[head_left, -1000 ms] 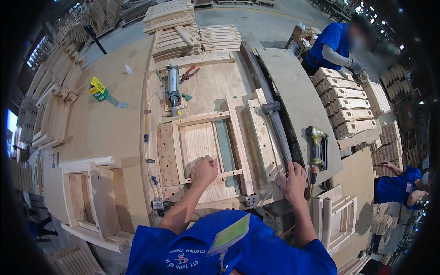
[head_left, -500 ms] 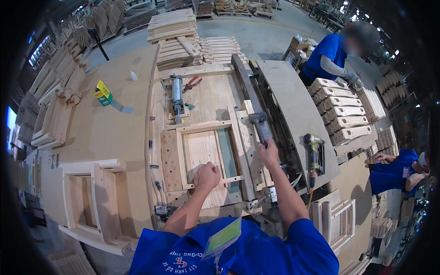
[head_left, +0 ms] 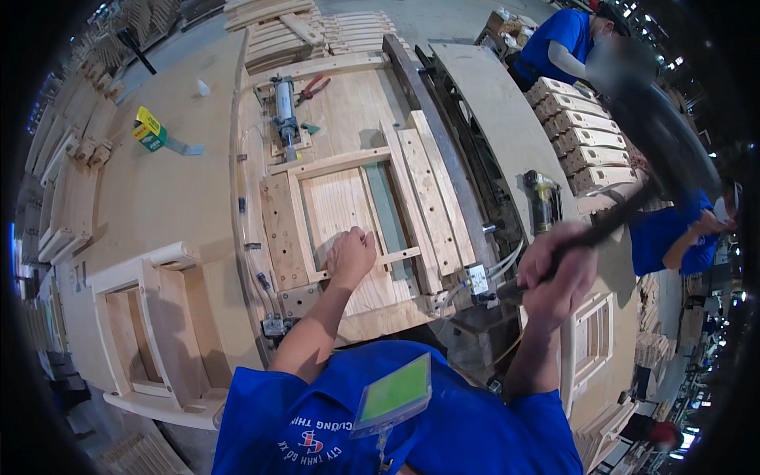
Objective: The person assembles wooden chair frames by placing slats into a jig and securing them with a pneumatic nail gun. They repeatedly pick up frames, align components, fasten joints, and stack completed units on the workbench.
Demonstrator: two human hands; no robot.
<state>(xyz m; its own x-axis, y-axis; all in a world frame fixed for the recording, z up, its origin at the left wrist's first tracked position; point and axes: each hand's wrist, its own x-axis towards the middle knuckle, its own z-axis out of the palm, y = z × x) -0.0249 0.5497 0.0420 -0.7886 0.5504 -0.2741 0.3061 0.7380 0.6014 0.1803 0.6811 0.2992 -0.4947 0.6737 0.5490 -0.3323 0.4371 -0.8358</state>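
Observation:
My right hand [head_left: 558, 273] is wrapped round the handle of a black mallet [head_left: 661, 134], raised high at the right and close to the camera, slightly blurred. My left hand [head_left: 351, 257] is closed, fingers curled, over the near part of a pale wooden frame [head_left: 342, 164]. Whatever its fingers may hold is hidden. The frame lies in a jig on the bench, with drilled wooden blocks [head_left: 283, 229] on its left and more on its right. Green strips show through its opening.
An air cylinder [head_left: 285, 107] and red-handled pliers [head_left: 313, 89] lie beyond the frame. A nail gun [head_left: 542, 198] rests at the right. An assembled wooden piece [head_left: 158, 317] stands at the left, near a yellow-green box [head_left: 149, 131]. Two co-workers in blue are at the right.
My right hand has lifted the mallet from beside the frame up and to the right, toward the camera. The left hand stays closed over the frame. The whole view has shifted slightly.

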